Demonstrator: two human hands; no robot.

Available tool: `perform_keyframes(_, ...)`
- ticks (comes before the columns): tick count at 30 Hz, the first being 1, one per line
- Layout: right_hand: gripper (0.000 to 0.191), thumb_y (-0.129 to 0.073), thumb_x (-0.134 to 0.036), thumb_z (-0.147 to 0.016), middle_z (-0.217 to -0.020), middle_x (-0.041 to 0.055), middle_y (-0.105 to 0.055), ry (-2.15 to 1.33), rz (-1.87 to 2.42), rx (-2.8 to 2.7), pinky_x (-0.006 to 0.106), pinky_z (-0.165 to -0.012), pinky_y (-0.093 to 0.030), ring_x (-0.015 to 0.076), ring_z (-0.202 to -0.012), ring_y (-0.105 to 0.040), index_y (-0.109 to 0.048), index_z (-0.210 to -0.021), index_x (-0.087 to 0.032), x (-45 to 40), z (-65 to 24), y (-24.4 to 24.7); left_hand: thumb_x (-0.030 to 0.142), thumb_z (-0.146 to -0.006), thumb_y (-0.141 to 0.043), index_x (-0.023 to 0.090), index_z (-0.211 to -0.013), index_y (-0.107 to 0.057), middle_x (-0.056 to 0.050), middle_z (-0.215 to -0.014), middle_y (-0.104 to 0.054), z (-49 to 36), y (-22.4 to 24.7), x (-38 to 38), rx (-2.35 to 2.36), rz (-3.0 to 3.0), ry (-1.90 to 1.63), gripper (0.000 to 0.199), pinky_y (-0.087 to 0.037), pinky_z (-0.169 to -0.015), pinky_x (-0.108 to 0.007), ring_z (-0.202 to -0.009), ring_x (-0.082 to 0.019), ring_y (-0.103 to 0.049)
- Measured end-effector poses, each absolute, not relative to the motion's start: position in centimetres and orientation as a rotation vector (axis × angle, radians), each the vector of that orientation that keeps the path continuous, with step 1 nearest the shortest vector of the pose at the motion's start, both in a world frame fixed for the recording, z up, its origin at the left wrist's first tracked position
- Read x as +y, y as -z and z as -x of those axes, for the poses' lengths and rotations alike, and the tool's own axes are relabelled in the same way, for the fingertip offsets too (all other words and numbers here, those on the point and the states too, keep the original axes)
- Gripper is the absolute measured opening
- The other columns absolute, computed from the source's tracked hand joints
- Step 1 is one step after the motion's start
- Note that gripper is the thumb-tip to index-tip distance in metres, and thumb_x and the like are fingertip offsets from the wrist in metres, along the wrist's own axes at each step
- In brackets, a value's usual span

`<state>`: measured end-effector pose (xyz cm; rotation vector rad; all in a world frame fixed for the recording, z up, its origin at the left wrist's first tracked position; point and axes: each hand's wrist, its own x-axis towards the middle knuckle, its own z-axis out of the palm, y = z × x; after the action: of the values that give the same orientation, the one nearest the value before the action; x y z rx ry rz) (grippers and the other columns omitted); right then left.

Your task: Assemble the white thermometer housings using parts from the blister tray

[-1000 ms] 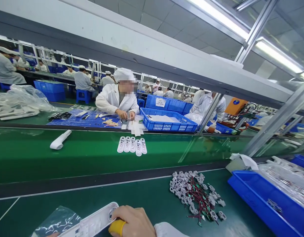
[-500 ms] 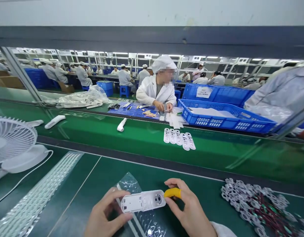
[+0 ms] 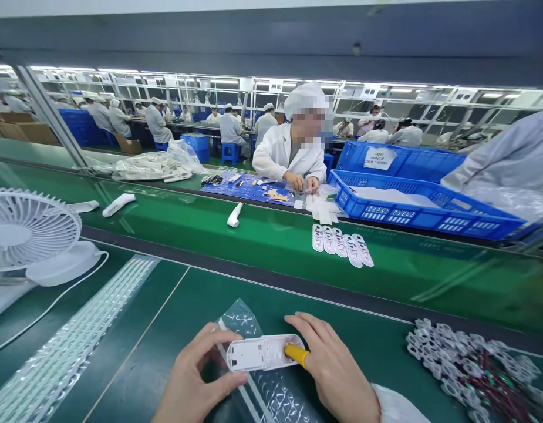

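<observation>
Holding: my left hand (image 3: 196, 382) pinches the white shell (image 3: 262, 352) at its 9 o'clock end, thumb below, fingers above, closed on it.
Pressing: my right hand (image 3: 337, 370) meets the shell's 3 o'clock end; the yellow cot (image 3: 296, 354) on one finger sits on the round recess there. Whether this hand grips or only presses I cannot tell.
Shell place: low centre of view, open side up, lifted just over the clear bag (image 3: 271, 393) on the green mat (image 3: 174, 311).
Doing it well: I judge the shell should stay level and the left pinch firm, so the cot's push goes straight into the recess without tipping the part.
Edge at 12: the mat ends at a dark strip, then the belt (image 3: 262, 241) carries five white covers (image 3: 341, 245) and a white handle (image 3: 235, 215).
Room at 9 to 10: a strip of clear packing (image 3: 77, 335) lies near, the fan (image 3: 29, 232) and its cord beyond; little sweep there.
Room at 3: the heap of small wired parts (image 3: 469, 364) sits well apart from my right wrist; bare mat lies between.
Beyond 12: a person in white (image 3: 293, 153) works beside a blue crate (image 3: 421, 205).
</observation>
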<state>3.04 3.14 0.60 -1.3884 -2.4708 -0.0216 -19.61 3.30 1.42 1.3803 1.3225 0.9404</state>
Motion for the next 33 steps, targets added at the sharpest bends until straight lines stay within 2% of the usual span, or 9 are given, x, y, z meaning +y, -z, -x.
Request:
perform_keyframes(4,0.037,-0.034,-0.006,-0.084,-0.12,0.0034,-0.056,0.079,1.402,-2.426,0.044,-0.085,-0.048,0.0252,-0.111,-0.048,-0.067,-0.086,-0.023,3.1,-3.3,-0.1,0.033,-0.062,-0.073,0.026,-0.082,-0.069,-0.001,-0.079,-0.057,19.4,-1.7,3.3,1.314,-1.387,-0.947,0.021,-0.043,-0.058,-0.023,-0.069,-0.018,-0.052)
perform_keyframes(10,0.043,-0.026,-0.003,-0.081,-0.118,0.0081,-0.055,-0.008,1.388,-2.268,0.039,-0.083,-0.05,0.0215,-0.109,-0.049,-0.056,-0.106,-0.018,3.0,-4.4,1.0,0.036,-0.064,-0.072,0.027,-0.084,-0.068,-0.001,-0.081,-0.056,19.7,-1.3,3.2,1.313,-1.415,-0.908,0.022,-0.042,-0.06,-0.023,-0.071,-0.019,-0.053)
perform_keyframes(12,0.04,-0.029,-0.005,-0.081,-0.115,0.0083,-0.057,-0.079,1.356,-2.268,0.037,-0.083,-0.051,0.0203,-0.107,-0.052,-0.054,-0.108,-0.019,2.9,-4.6,0.7,0.037,-0.065,-0.071,0.027,-0.085,-0.067,-0.001,-0.081,-0.056,19.8,-1.1,3.2,1.313,-1.432,-0.889,0.023,-0.043,-0.06,-0.023,-0.072,-0.019,-0.053)
perform_keyframes(15,0.029,-0.042,-0.016,-0.083,-0.11,0.0087,-0.059,-0.164,1.297,-2.28,0.036,-0.082,-0.051,0.0206,-0.102,-0.055,-0.05,-0.11,-0.019,2.7,-4.5,0.2,0.037,-0.065,-0.071,0.027,-0.085,-0.067,0.0,-0.081,-0.057,20.0,-0.9,3.2,1.291,-1.459,-0.899,0.023,-0.043,-0.062,-0.023,-0.071,-0.018,-0.053)
perform_keyframes(18,0.037,-0.05,-0.022,-0.08,-0.105,0.0101,-0.061,-0.125,1.292,-2.263,0.036,-0.077,-0.054,0.0223,-0.095,-0.059,-0.043,-0.117,-0.017,2.4,-4.3,0.4,0.035,-0.064,-0.072,0.027,-0.085,-0.068,0.0,-0.08,-0.058,19.8,-1.0,3.2,1.267,-1.467,-0.933,0.023,-0.043,-0.063,-0.022,-0.07,-0.018,-0.053)
perform_keyframes(24,0.035,-0.049,-0.013,-0.077,-0.095,0.0095,-0.064,-0.111,1.407,-2.265,0.034,-0.071,-0.055,0.0216,-0.084,-0.063,-0.047,-0.111,-0.017,2.4,-4.2,0.8,0.028,-0.061,-0.074,0.028,-0.08,-0.07,0.002,-0.076,-0.059,19.3,-1.2,3.2,1.335,-1.44,-0.934,0.02,-0.042,-0.059,-0.022,-0.066,-0.017,-0.051)
perform_keyframes(29,0.036,-0.047,-0.013,-0.077,-0.098,0.0108,-0.064,-0.112,1.431,-2.277,0.037,-0.075,-0.054,0.0238,-0.089,-0.061,-0.048,-0.112,-0.016,2.1,-4.2,0.5,0.032,-0.064,-0.071,0.026,-0.081,-0.068,0.0,-0.078,-0.061,19.4,-1.3,3.2,1.355,-1.516,-0.886,0.019,-0.043,-0.06,-0.024,-0.07,-0.019,-0.054)
perform_keyframes(33,0.034,-0.045,-0.012,-0.078,-0.097,0.0097,-0.063,-0.178,1.411,-2.264,0.035,-0.074,-0.053,0.0223,-0.088,-0.061,-0.048,-0.112,-0.017,2.0,-4.3,0.8,0.031,-0.064,-0.071,0.026,-0.079,-0.067,0.0,-0.076,-0.061,19.3,-1.8,3.2,1.333,-1.562,-0.848,0.017,-0.041,-0.06,-0.024,-0.069,-0.02,-0.055)
